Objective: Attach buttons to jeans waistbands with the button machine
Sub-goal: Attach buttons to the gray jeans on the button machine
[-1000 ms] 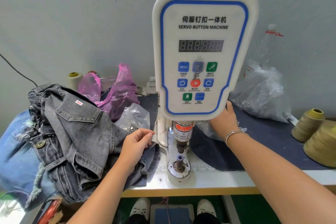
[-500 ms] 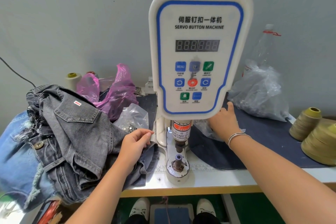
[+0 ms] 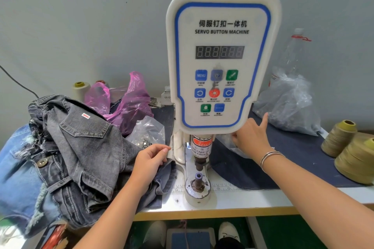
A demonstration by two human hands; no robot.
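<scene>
- Left hand (image 3: 150,162) resting on the grey jeans (image 3: 81,157) heaped at the tabletop's (image 3: 242,198) left edge, fingers loosely curled, thumb and forefinger tips close, nothing clearly pinched.
- Right hand (image 3: 251,139) reaching behind the button machine (image 3: 221,62) panel, forefinger straight, pointing up; other fingers curled on a clear bag (image 3: 226,141) there.
- Machine's lower post (image 3: 198,181) bare, near the front edge, just right of the jeans.

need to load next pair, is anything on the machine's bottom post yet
Bare. The dark metal bottom post of the white servo button machine carries no fabric.
</scene>
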